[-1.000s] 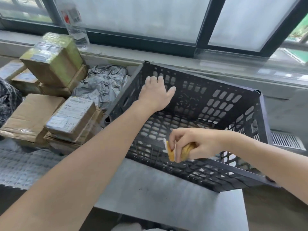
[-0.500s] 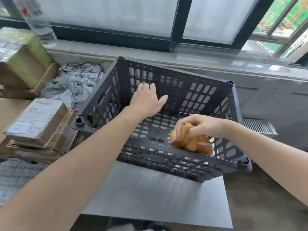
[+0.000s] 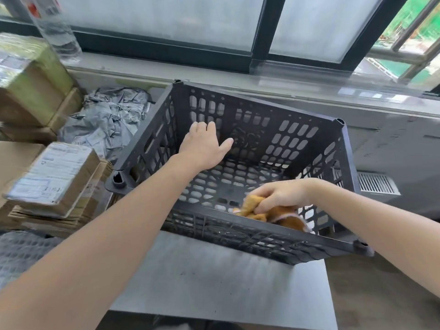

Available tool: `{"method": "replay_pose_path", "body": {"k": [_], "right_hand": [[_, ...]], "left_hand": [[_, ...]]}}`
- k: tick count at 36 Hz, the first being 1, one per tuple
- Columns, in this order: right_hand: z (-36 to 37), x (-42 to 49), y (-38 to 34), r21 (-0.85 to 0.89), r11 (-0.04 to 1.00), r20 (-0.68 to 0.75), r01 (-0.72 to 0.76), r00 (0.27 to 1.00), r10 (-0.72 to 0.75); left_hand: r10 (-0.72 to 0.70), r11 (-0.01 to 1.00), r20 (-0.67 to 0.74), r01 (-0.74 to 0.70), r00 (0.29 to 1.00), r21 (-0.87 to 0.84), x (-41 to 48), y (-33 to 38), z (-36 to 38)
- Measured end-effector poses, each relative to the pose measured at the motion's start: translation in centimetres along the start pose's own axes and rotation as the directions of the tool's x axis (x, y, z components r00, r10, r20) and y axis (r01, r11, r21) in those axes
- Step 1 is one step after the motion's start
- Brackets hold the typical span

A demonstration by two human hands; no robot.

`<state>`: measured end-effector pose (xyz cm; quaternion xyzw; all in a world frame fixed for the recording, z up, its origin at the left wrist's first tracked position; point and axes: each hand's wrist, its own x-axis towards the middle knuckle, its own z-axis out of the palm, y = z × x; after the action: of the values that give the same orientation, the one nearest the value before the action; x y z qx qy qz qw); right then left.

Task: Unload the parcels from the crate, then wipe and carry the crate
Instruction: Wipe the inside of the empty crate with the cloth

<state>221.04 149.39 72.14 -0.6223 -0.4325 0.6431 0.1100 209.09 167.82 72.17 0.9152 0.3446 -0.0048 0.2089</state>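
Head view: within the last second the right hand (image 3: 281,195), gripping a bunched orange cloth (image 3: 283,216), had dropped from the near rim of the black crate (image 3: 262,236) to low inside its near wall. The left hand (image 3: 204,146) stayed flat, fingers straight, braced against the far-left inner wall. The crate sat on the counter (image 3: 214,282) with no parcels inside, so wiping looked underway and carrying was still to come. Left of the left hand lay a grey mailer bag (image 3: 107,120) and a labelled carton (image 3: 54,175). Its shipping label, and the red label on the bottle (image 3: 57,32) beyond, were too blurred to read.
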Motion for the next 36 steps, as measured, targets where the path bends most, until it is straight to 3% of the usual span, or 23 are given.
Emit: {"method": "replay_pose_path", "body": {"k": [3, 6, 10, 13, 16, 19, 23, 28, 32, 36], "right_hand": [[-1.3, 0.3, 1.0, 0.097, 0.994, -0.094, -0.039, 0.994, 0.049], [-2.2, 1.4, 1.0, 0.052, 0.997, -0.278, -0.060, 0.958, 0.072], [-2.7, 3.1, -0.2, 0.007, 1.000, -0.544, -0.021, 0.839, 0.021], [-3.1, 4.4, -0.7, 0.033, 0.999, -0.654, 0.004, 0.756, 0.018], [-3.0, 5.3, -1.1, 0.111, 0.992, -0.685, 0.052, 0.727, 0.038], [-2.9, 5.5, -1.4, 0.161, 0.982, -0.668, 0.098, 0.743, 0.036], [-2.4, 5.4, -1.6, 0.172, 0.964, -0.693, 0.202, 0.721, -0.027], [-1.7, 5.4, -2.3, 0.121, 0.957, -0.739, 0.262, 0.667, -0.089], [-1.2, 5.6, -2.9, 0.041, 0.971, -0.756, 0.236, 0.643, -0.125], [-0.8, 5.6, -3.4, 0.006, 0.983, -0.733, 0.182, 0.670, -0.120]], "left_hand": [[0.013, 1.000, -0.003, -0.013, 1.000, -0.009, 0.4, -0.2, -0.1], [0.022, 1.000, 0.007, -0.022, 1.000, -0.010, 0.8, -0.3, -0.2], [0.032, 0.999, 0.036, -0.033, 0.999, 0.001, 1.3, -0.4, -0.2], [0.049, 0.999, 0.072, -0.049, 0.996, -0.013, 1.4, -0.6, -0.3], [0.067, 0.998, 0.123, -0.066, 0.990, -0.014, 1.4, -0.7, -0.3], [0.059, 0.997, 0.187, -0.049, 0.981, -0.054, 1.5, -0.9, -0.4], [-0.008, 0.959, 0.305, 0.093, 0.952, -0.266, 1.9, -1.3, -0.4], [0.021, 0.796, 0.431, 0.246, 0.902, -0.553, 1.9, -1.9, -0.6], [0.061, 0.755, 0.383, 0.208, 0.922, -0.622, 1.8, -2.4, -0.8], [0.089, 0.696, 0.290, 0.149, 0.953, -0.703, 1.6, -2.4, -1.5]]}}
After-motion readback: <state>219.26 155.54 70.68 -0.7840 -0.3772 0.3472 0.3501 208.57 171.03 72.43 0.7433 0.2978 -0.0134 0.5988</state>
